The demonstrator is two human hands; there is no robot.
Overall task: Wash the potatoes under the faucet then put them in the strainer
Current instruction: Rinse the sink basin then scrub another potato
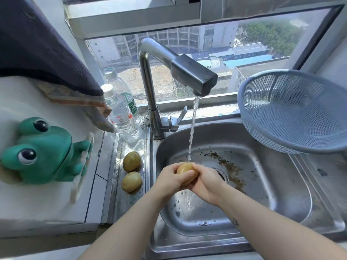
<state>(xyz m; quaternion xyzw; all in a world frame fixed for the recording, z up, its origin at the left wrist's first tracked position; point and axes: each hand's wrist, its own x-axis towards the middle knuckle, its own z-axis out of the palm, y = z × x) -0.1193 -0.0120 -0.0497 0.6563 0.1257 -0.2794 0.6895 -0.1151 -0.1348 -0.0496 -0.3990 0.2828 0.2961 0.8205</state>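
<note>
A wet yellow potato (185,170) is cupped between both hands over the steel sink (262,203). My left hand (171,180) grips its left side and my right hand (205,182) grips its right side. Water runs from the faucet (193,76) straight down onto the potato. Two more potatoes lie on the sink's left ledge, one farther back (131,161) and one nearer (131,182). The blue-grey plastic strainer (293,111) sits tilted at the sink's back right corner, with nothing in it.
Brown dirt specks lie around the drain (222,175). Two clear water bottles (122,113) stand left of the faucet base. A green frog figure (45,152) sits on the white counter at left. A dark towel (47,53) hangs above it. A window is behind the faucet.
</note>
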